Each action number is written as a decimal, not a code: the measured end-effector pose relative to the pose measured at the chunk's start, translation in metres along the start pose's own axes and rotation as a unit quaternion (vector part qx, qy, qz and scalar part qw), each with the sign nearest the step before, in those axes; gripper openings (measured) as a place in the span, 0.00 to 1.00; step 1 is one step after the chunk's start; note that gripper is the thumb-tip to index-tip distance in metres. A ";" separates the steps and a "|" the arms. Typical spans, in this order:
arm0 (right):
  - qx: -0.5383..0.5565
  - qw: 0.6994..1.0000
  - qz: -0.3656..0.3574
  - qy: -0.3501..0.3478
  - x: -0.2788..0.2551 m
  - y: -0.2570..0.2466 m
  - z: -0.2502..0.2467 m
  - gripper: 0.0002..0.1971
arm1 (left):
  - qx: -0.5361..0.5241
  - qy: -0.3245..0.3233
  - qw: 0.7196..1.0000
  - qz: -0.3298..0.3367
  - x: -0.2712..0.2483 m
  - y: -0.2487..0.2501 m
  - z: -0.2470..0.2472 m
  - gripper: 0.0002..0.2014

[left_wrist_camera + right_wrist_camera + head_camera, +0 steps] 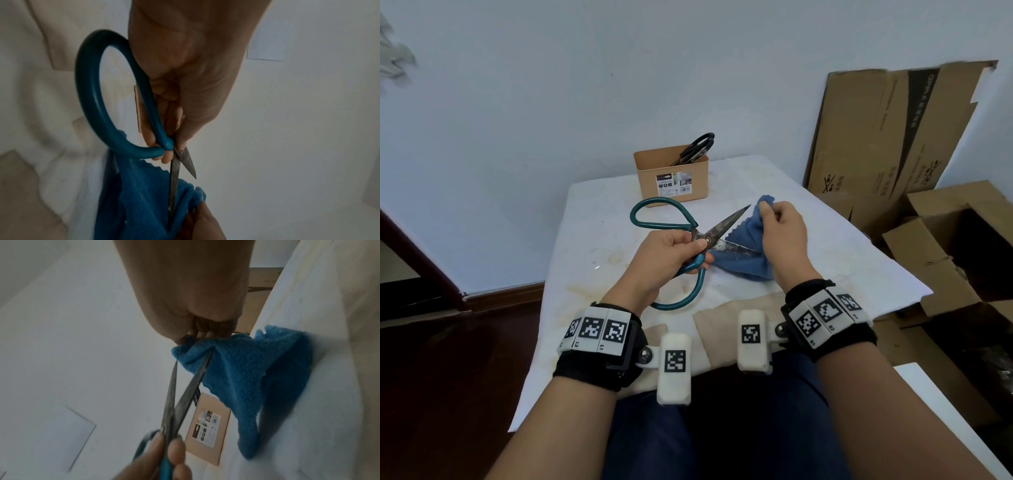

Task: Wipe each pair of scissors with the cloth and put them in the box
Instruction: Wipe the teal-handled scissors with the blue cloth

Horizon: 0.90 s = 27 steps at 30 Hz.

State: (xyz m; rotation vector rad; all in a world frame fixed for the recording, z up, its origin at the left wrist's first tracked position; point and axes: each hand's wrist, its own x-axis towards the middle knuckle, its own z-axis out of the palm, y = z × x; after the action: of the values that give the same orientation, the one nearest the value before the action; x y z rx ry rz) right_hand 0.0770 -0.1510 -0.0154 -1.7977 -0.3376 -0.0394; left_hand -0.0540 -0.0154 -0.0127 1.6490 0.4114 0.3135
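Note:
My left hand (671,253) grips a pair of large teal-handled scissors (664,222) near the pivot, above the table, with the blades spread apart. The same scissors (98,97) fill the left wrist view, the lower blade running into the cloth. My right hand (784,233) pinches a blue cloth (743,253) around the lower blade's tip. In the right wrist view the blue cloth (246,369) hangs from my fingers over the blade of the scissors (185,395). A tan box (674,178) stands behind, holding black-handled scissors (697,145).
The table (592,267) wears a stained white cover, with a beige patch near its front edge. Flattened and open cardboard boxes (893,137) crowd the floor on the right. A white wall rises behind; dark wooden floor lies at left.

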 end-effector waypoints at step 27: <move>0.155 0.983 0.076 -0.061 -0.015 -0.010 0.007 0.16 | 0.009 -0.030 0.999 -0.010 -0.001 0.002 0.002 0.07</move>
State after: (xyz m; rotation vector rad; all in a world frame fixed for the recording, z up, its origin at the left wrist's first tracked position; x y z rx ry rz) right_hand 0.0591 -0.1448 -0.0106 -1.5137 -0.2769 0.2215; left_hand -0.0534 -0.0180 -0.0110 1.6668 0.3864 0.2444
